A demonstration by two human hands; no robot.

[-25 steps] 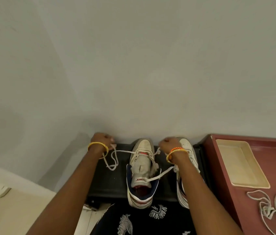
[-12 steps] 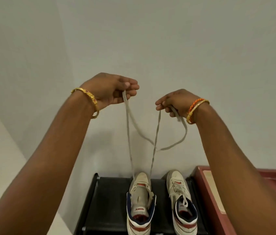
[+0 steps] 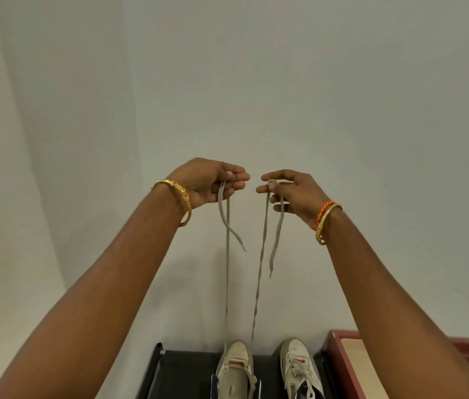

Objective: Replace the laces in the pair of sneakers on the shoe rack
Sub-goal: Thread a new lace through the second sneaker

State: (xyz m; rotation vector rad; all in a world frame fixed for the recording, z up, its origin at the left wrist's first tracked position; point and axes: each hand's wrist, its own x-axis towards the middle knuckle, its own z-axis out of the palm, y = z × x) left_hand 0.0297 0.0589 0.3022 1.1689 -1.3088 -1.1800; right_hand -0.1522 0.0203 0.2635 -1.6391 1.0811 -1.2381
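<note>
Both arms are stretched up in front of the pale wall. The left hand has its fingers curled around one end of the grey lace, and the right hand pinches the other end between thumb and fingers. Each strand runs down taut to the left sneaker, with the short tips dangling below the hands. That shoe stands on the black shoe rack just beside the right sneaker, whose laces are in place. A red tray sits to the right.
</note>
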